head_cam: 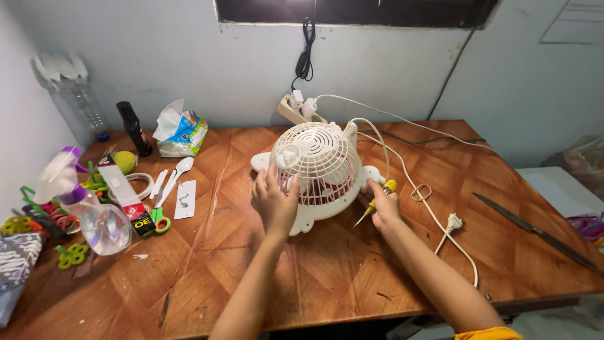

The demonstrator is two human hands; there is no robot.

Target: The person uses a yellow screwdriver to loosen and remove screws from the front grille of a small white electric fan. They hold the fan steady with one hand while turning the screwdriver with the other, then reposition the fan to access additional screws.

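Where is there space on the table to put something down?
Bare wood lies along the front edge of the table, below the fan, and between the white cord and the knife. The left side near the spray bottle is crowded.

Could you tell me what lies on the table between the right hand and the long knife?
In the head view, the fan's white cord with its unplugged plug lies between the right hand and the knife; the rest is bare wooden table.

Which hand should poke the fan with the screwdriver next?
Probably the right hand: it already grips the yellow screwdriver beside the fan. The left hand rests on the grille, steadying it.
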